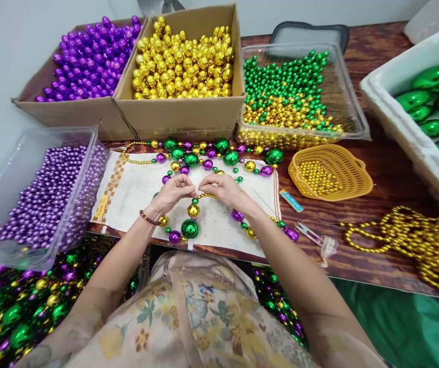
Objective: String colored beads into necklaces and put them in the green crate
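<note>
Over the white cloth (127,204), my left hand (175,191) and my right hand (223,188) are closed in pinches, fingertips close together. They grip a bead necklace (190,228) of green, gold and purple balls where its strands meet; any thread between the fingers is too fine to make out. A short run of small gold beads (207,195) passes from the left fingertips under the right hand. Green and gold balls hang below, and more of the string emerges beneath my right forearm. Behind the hands lies a row of beaded strands (191,159), with a few loose green beads nearby.
Boxes of purple balls (92,61) and gold balls (183,61) stand behind. Around the cloth are a tub of purple beads (50,189), a green-and-gold bead tub (288,92), a yellow basket (330,171), thread snips (311,234), gold bead strands (414,240) and a foam box (407,122).
</note>
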The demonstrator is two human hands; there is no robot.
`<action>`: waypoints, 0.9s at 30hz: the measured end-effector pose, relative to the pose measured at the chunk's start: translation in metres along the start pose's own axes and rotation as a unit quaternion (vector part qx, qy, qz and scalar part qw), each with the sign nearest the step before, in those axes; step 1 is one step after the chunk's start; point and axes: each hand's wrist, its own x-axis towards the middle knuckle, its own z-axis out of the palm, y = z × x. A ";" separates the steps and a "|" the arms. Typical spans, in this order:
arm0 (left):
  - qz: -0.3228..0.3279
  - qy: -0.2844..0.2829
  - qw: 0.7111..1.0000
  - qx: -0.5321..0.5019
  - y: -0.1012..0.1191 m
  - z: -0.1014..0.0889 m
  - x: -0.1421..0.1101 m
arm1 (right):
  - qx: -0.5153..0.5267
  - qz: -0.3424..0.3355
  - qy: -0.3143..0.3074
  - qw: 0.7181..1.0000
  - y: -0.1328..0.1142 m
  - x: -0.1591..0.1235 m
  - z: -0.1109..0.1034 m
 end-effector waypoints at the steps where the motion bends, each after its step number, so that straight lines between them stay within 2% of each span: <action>1: -0.001 0.006 1.000 0.011 0.001 -0.001 0.000 | -0.039 -0.013 0.027 0.999 -0.002 -0.005 0.001; 3: -0.003 0.017 0.999 0.027 0.002 -0.003 -0.001 | -0.104 -0.040 0.041 0.993 -0.006 -0.012 0.001; 5: -0.006 0.019 0.999 0.040 0.005 -0.005 -0.002 | -0.133 -0.059 0.024 0.989 -0.010 -0.017 -0.001; 8: -0.005 0.006 0.997 0.071 0.011 -0.005 -0.005 | -0.076 -0.061 -0.003 0.995 -0.011 -0.017 -0.003; 11: 0.019 0.009 0.995 0.103 0.013 -0.002 -0.009 | 0.018 -0.037 0.010 0.999 -0.006 -0.007 0.000; 16: 0.114 0.064 0.977 0.168 -0.001 0.003 -0.012 | 0.106 0.031 -0.016 0.994 0.009 0.014 0.014; 22: 0.262 0.121 0.921 0.263 -0.029 0.002 -0.008 | 0.218 0.093 -0.017 0.971 0.019 0.020 0.019; 25: 0.303 0.140 0.897 0.289 -0.036 0.003 -0.006 | 0.242 0.108 -0.022 0.964 0.019 0.021 0.020; 27: 0.310 0.146 0.894 0.289 -0.037 0.005 -0.006 | 0.233 0.107 -0.021 0.966 0.018 0.022 0.021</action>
